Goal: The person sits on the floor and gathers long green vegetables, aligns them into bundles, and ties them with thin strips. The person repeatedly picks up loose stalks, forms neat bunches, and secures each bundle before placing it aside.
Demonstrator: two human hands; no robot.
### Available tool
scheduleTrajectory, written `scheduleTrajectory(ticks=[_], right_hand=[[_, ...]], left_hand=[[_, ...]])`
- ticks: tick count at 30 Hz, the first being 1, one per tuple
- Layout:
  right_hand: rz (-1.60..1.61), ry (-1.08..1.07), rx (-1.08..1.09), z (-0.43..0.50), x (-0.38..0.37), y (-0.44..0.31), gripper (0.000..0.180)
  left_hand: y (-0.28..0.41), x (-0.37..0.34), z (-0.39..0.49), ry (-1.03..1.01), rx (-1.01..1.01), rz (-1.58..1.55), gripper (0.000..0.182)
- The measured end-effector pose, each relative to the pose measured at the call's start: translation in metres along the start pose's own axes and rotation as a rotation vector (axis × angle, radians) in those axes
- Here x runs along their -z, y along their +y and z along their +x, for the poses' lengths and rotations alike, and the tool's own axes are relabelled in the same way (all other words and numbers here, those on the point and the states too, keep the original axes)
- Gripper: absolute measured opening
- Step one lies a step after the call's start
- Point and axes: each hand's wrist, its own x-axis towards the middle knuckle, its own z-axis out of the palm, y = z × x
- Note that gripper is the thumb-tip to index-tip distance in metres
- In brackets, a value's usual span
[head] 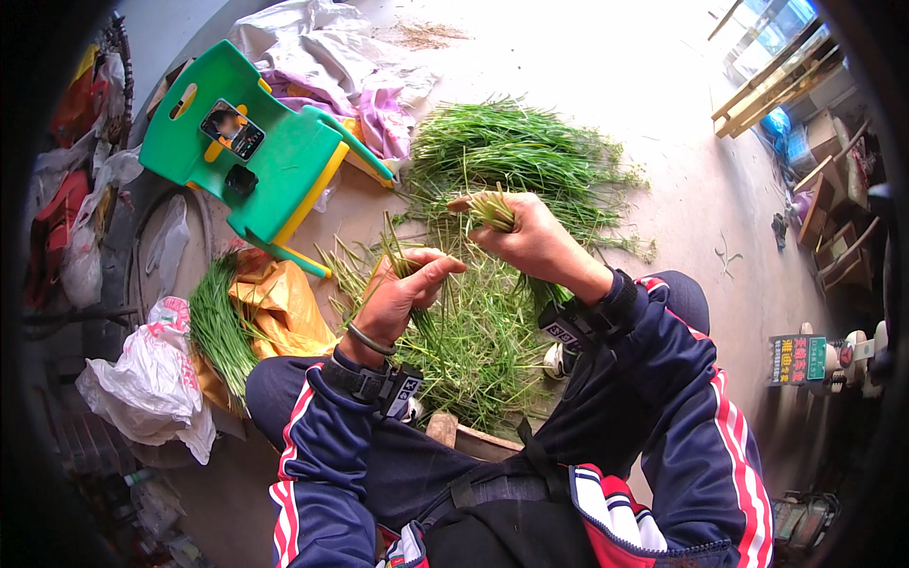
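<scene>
My right hand is closed around a bunch of green grass-like stalks, their pale ends pointing up and left and the leafy part hanging below the wrist. Beside it, my left hand grips a thinner cluster of stalks between thumb and fingers. Below both hands, a loose heap of tangled stalks and trimmings covers the floor between my legs. A larger pile of long green stalks lies just beyond my hands.
A green plastic chair at left holds a phone and a small black case. Near my left knee, tidy green stalks rest by a yellow woven sack and a white plastic bag. Wooden boxes stand at right.
</scene>
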Motion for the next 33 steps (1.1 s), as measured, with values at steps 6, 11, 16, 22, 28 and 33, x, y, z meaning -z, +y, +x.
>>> scheduleTrajectory(ticks=[6, 11, 16, 22, 28, 33], right_hand=[[0.083, -0.147, -0.095, -0.002, -0.006, -0.001, 0.024], [0.403, 0.065, -0.131, 0.005, 0.002, -0.002, 0.019], [0.299, -0.117, -0.110, 0.003, -0.003, 0.004, 0.017], [0.220, -0.032, 0.006, 0.002, -0.009, 0.007, 0.015], [0.424, 0.149, -0.097, 0.006, 0.032, -0.006, 0.016], [0.234, 0.106, -0.155, 0.003, 0.030, -0.005, 0.019]], left_hand=[[-0.001, -0.002, 0.000, -0.003, 0.037, -0.012, 0.021], [0.003, -0.007, -0.002, -0.074, 0.054, 0.017, 0.027], [0.006, -0.012, 0.000, -0.179, 0.213, 0.095, 0.029], [0.000, -0.011, -0.003, -0.237, 0.175, 0.163, 0.044], [-0.026, 0.027, 0.012, 0.077, -0.076, 0.324, 0.040], [-0.027, 0.056, 0.014, 0.594, -0.236, 0.461, 0.028]])
